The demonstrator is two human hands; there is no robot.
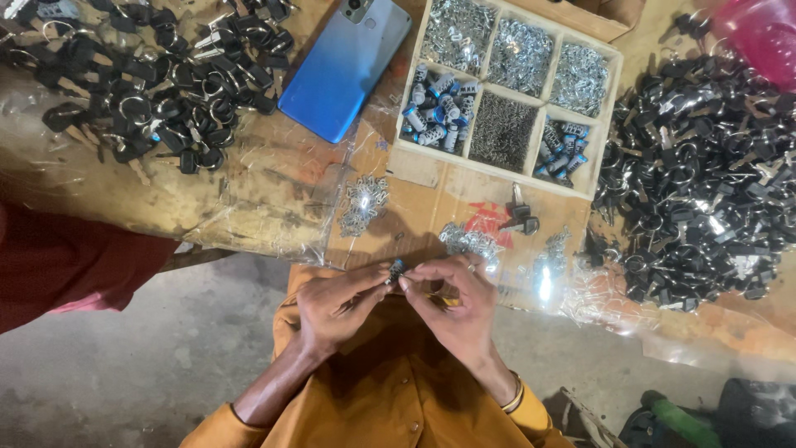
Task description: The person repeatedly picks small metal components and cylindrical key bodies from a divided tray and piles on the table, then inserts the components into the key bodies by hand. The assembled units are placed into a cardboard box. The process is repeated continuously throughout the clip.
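My left hand (336, 305) and my right hand (454, 303) meet at the near edge of the workbench, over my orange shirt. Between their fingertips they pinch a small blue-and-silver lock cylinder (395, 270). The left thumb and forefinger grip it from the left, and the right fingertips touch its right end. Small heaps of shiny metal pieces (365, 202) lie on the cardboard (452, 195) just beyond the hands. A black-headed key pair (521, 217) rests further right.
A wooden tray (613, 116) with several compartments holds silver parts, dark pins and blue cylinders. A blue phone (344, 66) lies left of it. Heaps of black keys cover the left (166, 79) and right (705, 182). A red-clothed person (66, 261) is at left.
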